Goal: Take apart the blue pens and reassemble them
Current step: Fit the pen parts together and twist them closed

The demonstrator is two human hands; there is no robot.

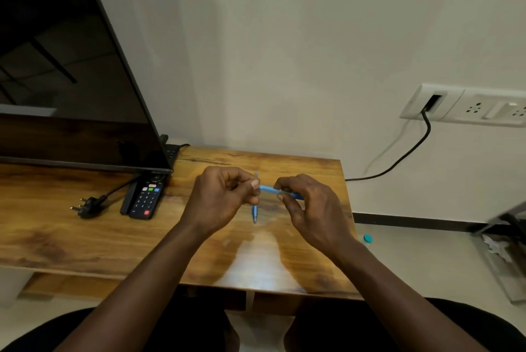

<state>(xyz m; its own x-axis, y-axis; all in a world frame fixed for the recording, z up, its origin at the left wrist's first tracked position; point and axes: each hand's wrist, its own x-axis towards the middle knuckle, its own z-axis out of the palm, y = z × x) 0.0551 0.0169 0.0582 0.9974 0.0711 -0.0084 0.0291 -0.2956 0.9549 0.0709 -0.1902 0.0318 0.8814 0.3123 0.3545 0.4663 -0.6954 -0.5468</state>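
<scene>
I hold one blue pen (pixel 267 189) level above the wooden table (pixel 85 237), between both hands. My left hand (pixel 222 198) pinches its left end with thumb and fingers. My right hand (pixel 307 206) grips the pen's right part, with the darker blue end sticking out past the fingers. A second blue pen (pixel 254 213) lies on the table just below and behind the held one, pointing toward me, partly hidden by my left fingers.
A large dark TV screen (pixel 71 81) stands at the left. A remote (pixel 146 198) and a loose black plug (pixel 88 206) lie in front of it. The table's right edge is near my right hand. A wall socket (pixel 461 105) with a black cable is at right.
</scene>
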